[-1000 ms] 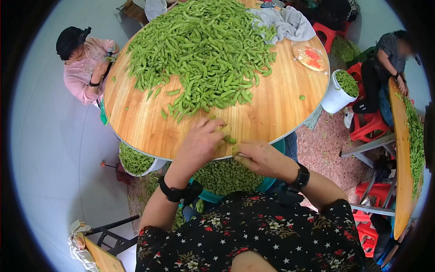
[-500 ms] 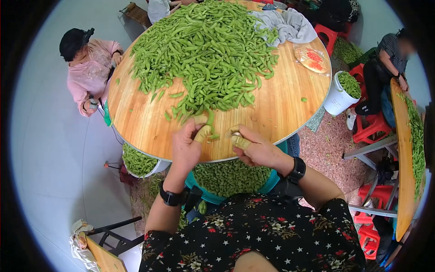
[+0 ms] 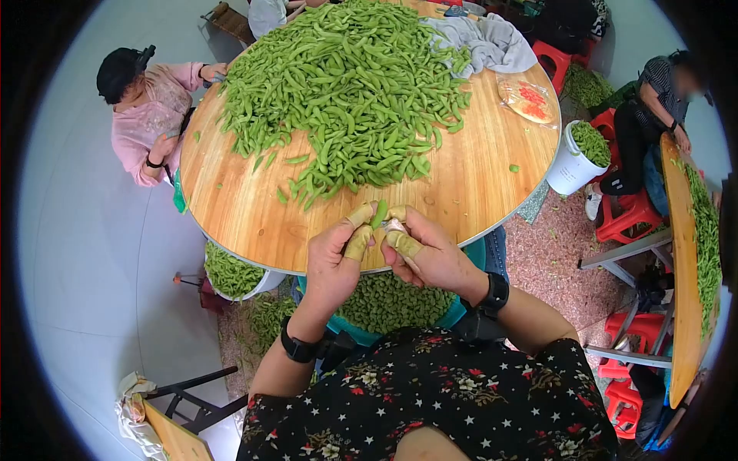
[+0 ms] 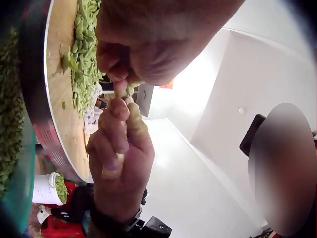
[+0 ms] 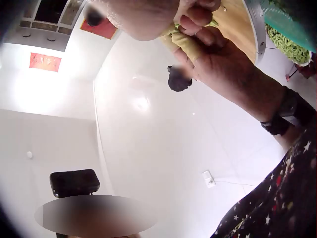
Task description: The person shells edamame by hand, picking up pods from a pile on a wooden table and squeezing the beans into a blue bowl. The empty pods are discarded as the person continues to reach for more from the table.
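Observation:
Over the near edge of the round table, my left hand [image 3: 336,253] pinches a green soybean pod [image 3: 378,215] upright between thumb and forefinger. My right hand [image 3: 438,257] meets it from the other side, its curled fingers around a small silvery tool [image 3: 395,225], mostly hidden by the fingers. Yellowish covers wrap the thumb and forefinger of both hands. In the left wrist view, the fingertips of the right hand [image 4: 116,144] come right up to those of the left. A large heap of pods [image 3: 346,100] lies just beyond.
Below the table edge [image 3: 254,257] sits a teal basin [image 3: 460,311] full of small green pieces. White buckets of pods stand at left [image 3: 269,283] and right [image 3: 569,173]. A grey cloth [image 3: 492,42] and a bagged item [image 3: 529,100] lie on the table. One person [image 3: 150,107] sits at left, another at right.
The left hand went to the near side of the heap, took up a pod there, and has brought it back to the right hand. The right hand moved little.

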`<state>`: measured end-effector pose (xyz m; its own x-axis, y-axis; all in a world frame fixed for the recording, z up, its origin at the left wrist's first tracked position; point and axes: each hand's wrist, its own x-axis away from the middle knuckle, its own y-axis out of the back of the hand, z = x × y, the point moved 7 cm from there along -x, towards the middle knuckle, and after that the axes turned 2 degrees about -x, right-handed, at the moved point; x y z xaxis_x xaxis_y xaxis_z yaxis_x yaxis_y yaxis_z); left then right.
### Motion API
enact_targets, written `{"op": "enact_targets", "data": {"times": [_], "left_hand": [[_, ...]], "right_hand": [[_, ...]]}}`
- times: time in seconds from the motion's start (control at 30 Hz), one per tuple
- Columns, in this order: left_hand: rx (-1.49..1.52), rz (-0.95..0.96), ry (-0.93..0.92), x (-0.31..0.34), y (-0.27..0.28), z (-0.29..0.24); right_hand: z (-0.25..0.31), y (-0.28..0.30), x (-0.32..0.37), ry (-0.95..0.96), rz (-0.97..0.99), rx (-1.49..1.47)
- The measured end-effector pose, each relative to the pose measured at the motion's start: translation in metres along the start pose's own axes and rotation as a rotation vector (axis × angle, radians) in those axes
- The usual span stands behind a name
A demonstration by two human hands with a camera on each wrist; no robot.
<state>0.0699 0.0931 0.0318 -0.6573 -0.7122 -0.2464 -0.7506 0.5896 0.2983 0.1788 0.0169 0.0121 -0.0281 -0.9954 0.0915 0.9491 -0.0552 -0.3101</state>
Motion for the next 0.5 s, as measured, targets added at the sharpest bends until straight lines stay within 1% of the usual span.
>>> {"op": "enact_targets", "data": {"times": [0.07, 0.1, 0.13, 0.17, 0.2, 0.23, 0.27, 0.3, 0.37, 0.43, 0.47, 0.5], "left_hand": [[-0.271, -0.015, -0.209, 0.001, 0.001, -0.017], [-0.271, -0.014, -0.209, 0.004, 0.001, -0.019], [-0.302, -0.004, -0.278, 0.009, 0.0, -0.026], [-0.333, 0.006, -0.346, 0.015, -0.002, -0.031], [-0.333, 0.006, -0.345, 0.018, -0.001, -0.028], [0.165, 0.064, -0.017, 0.018, -0.002, -0.001], [0.66, 0.116, 0.315, 0.023, -0.013, 0.023], [0.661, 0.116, 0.316, 0.023, -0.012, 0.027], [0.919, 0.154, 0.485, 0.026, -0.02, 0.039], [0.896, 0.151, 0.487, 0.028, -0.023, 0.041], [0.39, 0.051, 0.208, 0.024, -0.011, 0.034], [-0.118, -0.049, -0.072, 0.023, -0.003, 0.015]], "right_hand": [[0.0, -0.001, 0.001, -0.01, 0.0, -0.023], [0.0, -0.002, 0.002, -0.02, -0.001, -0.047], [0.001, -0.002, 0.004, -0.02, -0.002, -0.047], [-0.002, -0.004, 0.007, -0.073, 0.034, -0.129], [-0.005, -0.007, 0.009, -0.127, 0.069, -0.211], [-0.007, -0.005, 0.01, -0.131, 0.067, -0.214], [-0.013, -0.005, 0.009, -0.204, 0.087, -0.352], [-0.02, -0.006, 0.009, -0.277, 0.107, -0.49], [-0.028, -0.005, 0.005, -0.275, 0.142, -0.537], [-0.025, -0.01, 0.005, -0.27, 0.177, -0.583], [-0.025, -0.006, 0.005, -0.287, 0.067, -0.464], [-0.024, -0.002, 0.006, -0.301, -0.041, -0.343]]}}
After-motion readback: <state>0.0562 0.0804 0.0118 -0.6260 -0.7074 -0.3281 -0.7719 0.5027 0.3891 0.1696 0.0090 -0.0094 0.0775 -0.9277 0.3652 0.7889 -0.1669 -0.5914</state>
